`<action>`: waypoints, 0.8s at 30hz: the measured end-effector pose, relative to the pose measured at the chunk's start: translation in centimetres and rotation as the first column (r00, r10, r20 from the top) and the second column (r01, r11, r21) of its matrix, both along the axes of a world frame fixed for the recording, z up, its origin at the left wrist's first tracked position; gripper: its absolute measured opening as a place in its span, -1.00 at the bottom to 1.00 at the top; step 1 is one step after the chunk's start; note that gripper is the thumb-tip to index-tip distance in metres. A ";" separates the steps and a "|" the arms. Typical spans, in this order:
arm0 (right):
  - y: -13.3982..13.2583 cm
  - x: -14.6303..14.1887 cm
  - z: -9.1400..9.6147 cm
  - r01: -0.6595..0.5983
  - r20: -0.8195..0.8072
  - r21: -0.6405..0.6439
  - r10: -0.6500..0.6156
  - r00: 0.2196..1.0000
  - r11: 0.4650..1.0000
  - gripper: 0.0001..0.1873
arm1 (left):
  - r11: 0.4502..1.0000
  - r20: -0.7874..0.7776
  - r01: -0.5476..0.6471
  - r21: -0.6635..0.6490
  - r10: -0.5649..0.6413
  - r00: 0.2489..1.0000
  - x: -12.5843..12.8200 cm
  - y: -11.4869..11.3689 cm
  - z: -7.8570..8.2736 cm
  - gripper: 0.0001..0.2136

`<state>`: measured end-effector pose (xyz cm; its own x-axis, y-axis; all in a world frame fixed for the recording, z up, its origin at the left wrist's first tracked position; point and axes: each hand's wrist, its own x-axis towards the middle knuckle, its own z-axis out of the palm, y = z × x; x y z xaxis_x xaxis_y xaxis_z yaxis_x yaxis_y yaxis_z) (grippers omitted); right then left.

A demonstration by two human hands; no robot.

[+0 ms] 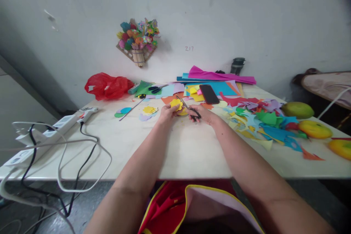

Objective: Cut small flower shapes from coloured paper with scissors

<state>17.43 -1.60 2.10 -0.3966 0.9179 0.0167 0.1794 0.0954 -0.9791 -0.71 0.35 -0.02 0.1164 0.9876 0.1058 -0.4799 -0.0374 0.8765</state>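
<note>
"Around the middle of the worktop (pixel 192 153), what could go wrong?"

"The left grip (pixel 168 112) pinches a yellow paper flower (pixel 177 105), and the right grip (pixel 204 113) is closed around the handles of the scissors (pixel 195 112). The blades lie right by the petals and close to the left grip, so a careless squeeze could nick skin or clip a petal."

"Anything besides that?"

"If the pinch loosened, the paper could turn against the blades and its edge come out uneven. I can't tell whether it is one sheet or several; layers could slip out of line."

"And the count?"

"Two pairs of scissors: the held one, plus a spare pair (pixel 155 89) at the back. One phone (pixel 209 94), beyond the right grip. One red plastic bag (pixel 108 86), far left. Three fruits (pixel 315 129), at the right side. One pile of yellow cut-outs (pixel 150 110), left of the left grip, its layers too tight to number."

"Those scraps (pixel 270 118)?"

"Heaped and overlapping on the right; I couldn't count them reliably."
</note>
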 end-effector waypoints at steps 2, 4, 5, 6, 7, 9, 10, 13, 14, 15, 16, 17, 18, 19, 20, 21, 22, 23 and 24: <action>-0.1 -0.1 0.1 0.004 0.007 -0.013 -0.004 1.000 1.000 -0.75 | 1.000 0.015 -0.008 -0.006 0.008 1.000 0.1 0.0 0.1 -0.83; -0.1 -0.2 0.2 0.004 0.014 -0.019 -0.003 1.000 1.000 -0.76 | 1.000 0.018 -0.019 -0.021 0.020 1.000 0.1 -0.1 0.1 -0.85; -0.2 -0.2 0.2 0.001 0.019 -0.019 -0.001 1.000 1.000 -0.77 | 0.999 0.018 -0.024 -0.029 0.025 1.000 0.2 -0.1 0.2 -0.85; -0.2 -0.2 0.2 -0.002 0.023 -0.018 0.003 1.000 1.000 -0.77 | 0.999 0.018 -0.029 -0.037 0.029 0.999 0.2 -0.2 0.3 -0.85; -0.2 -0.2 0.2 -0.006 0.027 -0.017 0.007 1.000 1.000 -0.77 | 0.999 0.020 -0.034 -0.042 0.034 0.999 0.2 -0.2 0.3 -0.85; -0.1 -0.2 0.2 -0.009 0.032 -0.014 0.009 0.999 1.000 -0.78 | 0.998 0.027 -0.043 -0.048 0.044 0.999 0.3 -0.3 0.4 -0.86; -0.1 -0.2 0.1 -0.009 0.030 -0.014 0.010 0.999 1.000 -0.78 | 0.998 0.030 -0.043 -0.049 0.045 0.999 0.3 -0.3 0.4 -0.86; 0.0 -0.2 -0.1 -0.008 0.025 -0.015 0.009 1.000 1.000 -0.77 | 0.998 0.033 -0.041 -0.045 0.042 0.999 0.3 -0.3 0.4 -0.86; 0.0 -0.2 -0.2 -0.008 0.026 -0.014 0.009 1.000 1.000 -0.76 | 0.998 0.034 -0.040 -0.044 0.041 0.999 0.3 -0.3 0.4 -0.86; 0.0 -0.2 -0.2 -0.009 0.028 -0.013 0.009 1.000 1.000 -0.76 | 0.998 0.036 -0.040 -0.044 0.042 0.998 0.3 -0.3 0.4 -0.87; 0.0 -0.2 -0.2 -0.008 0.031 -0.011 0.008 0.999 1.000 -0.75 | 0.998 0.039 -0.042 -0.044 0.044 0.998 0.3 -0.3 0.4 -0.87; 0.0 -0.2 -0.2 -0.007 0.034 -0.010 0.007 0.999 1.000 -0.75 | 0.998 0.042 -0.043 -0.046 0.045 0.998 0.3 -0.3 0.4 -0.88; 0.0 -0.2 -0.2 -0.008 0.036 -0.008 0.008 0.999 1.000 -0.75 | 0.998 0.042 -0.044 -0.048 0.046 0.998 0.3 -0.3 0.4 -0.88; 0.0 -0.2 -0.2 -0.007 0.037 -0.005 0.007 0.999 1.000 -0.75 | 0.998 0.042 -0.044 -0.049 0.046 0.998 0.3 -0.3 0.4 -0.88; 0.0 -0.2 -0.2 -0.006 0.039 -0.005 0.007 0.999 1.000 -0.75 | 0.998 0.042 -0.044 -0.051 0.046 0.998 0.3 -0.3 0.5 -0.88; 0.0 -0.2 -0.2 -0.005 0.040 -0.004 0.005 0.999 1.000 -0.75 | 0.998 0.041 -0.044 -0.052 0.046 0.998 0.3 -0.4 0.5 -0.88; 0.0 -0.2 -0.2 -0.005 0.041 -0.004 0.006 0.999 1.000 -0.75 | 0.998 0.042 -0.045 -0.053 0.047 0.998 0.3 -0.4 0.5 -0.88; 0.0 -0.3 -0.2 -0.006 0.041 -0.004 0.006 0.999 1.000 -0.74 | 0.998 0.043 -0.046 -0.053 0.049 0.998 0.3 -0.4 0.5 -0.87; 0.0 -0.3 -0.2 -0.005 0.040 -0.006 0.006 0.999 1.000 -0.74 | 0.997 0.045 -0.047 -0.053 0.050 0.998 0.3 -0.4 0.5 -0.86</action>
<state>17.16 -1.61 1.89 -0.4019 0.9157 -0.0043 0.2175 0.0909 -0.9718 -0.41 -0.06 0.49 0.0644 0.9962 0.0586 -0.5189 -0.0167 0.8547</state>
